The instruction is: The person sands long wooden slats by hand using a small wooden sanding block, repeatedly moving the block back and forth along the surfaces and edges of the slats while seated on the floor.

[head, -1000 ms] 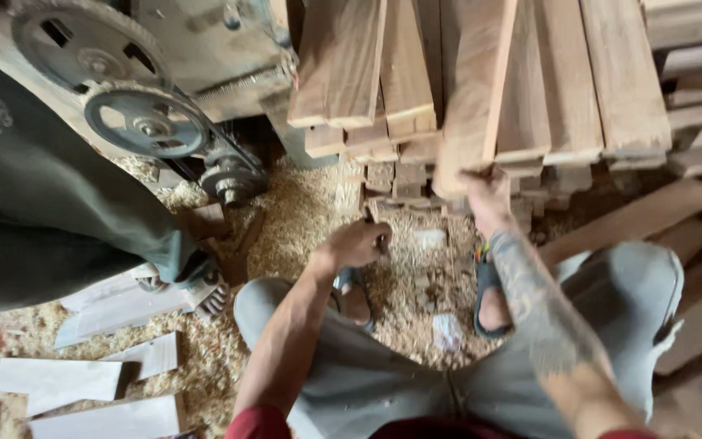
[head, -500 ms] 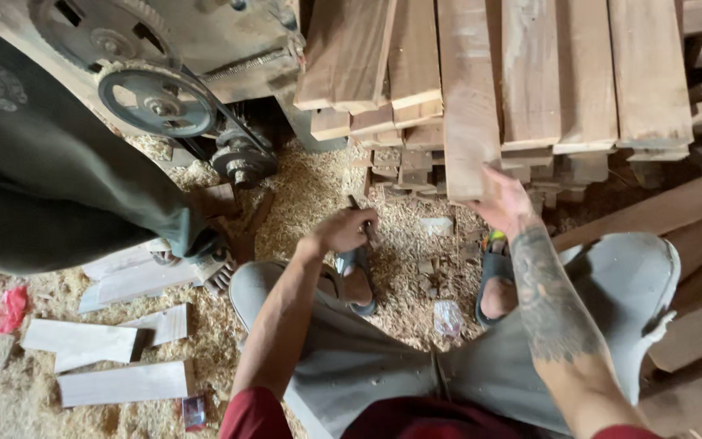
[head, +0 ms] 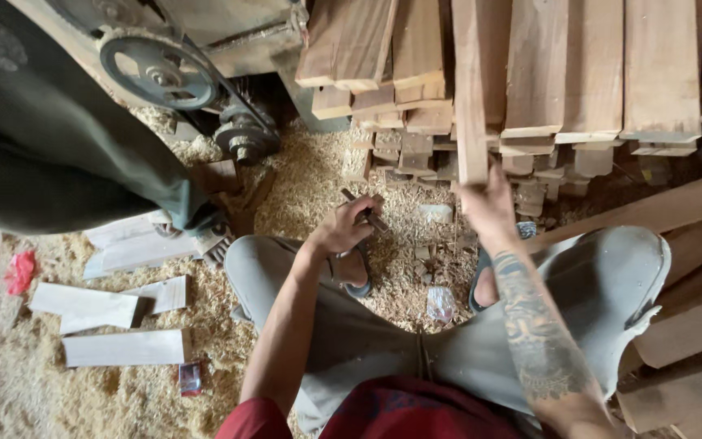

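Wooden plank (head: 471, 89), a long narrow board, lay in the upper centre of the frame, running lengthwise over the stack of sawn boards (head: 578, 73), with its near end projecting past the boards beneath it. The right hand (head: 489, 207) met that near end from below, the fingers curled up against the end grain and underside; whether they fully closed round it could not be told. The left hand (head: 343, 228) was at mid-frame, closed on a short dark stick-like tool (head: 365, 213) that pointed toward the stack and hovered over the sawdust-covered floor (head: 318, 175).

Compared with the frame half a second earlier, the right hand had risen from just short of the board end to contact with it, and the plank stood out more clearly from its neighbours, which suggested it was being singled out of the pile. The left hand had moved little, though the dark tool showed more plainly in its grip. The view had also drifted: the belt wheel (head: 158, 71) of the machine sat farther toward the upper left, and the pale offcuts (head: 123, 348) at lower left lay lower in the frame.

The person sat low, grey-trousered knees (head: 611, 284) spread, sandalled feet in the shavings. A second person's dark garment (head: 50, 154) filled the left edge.
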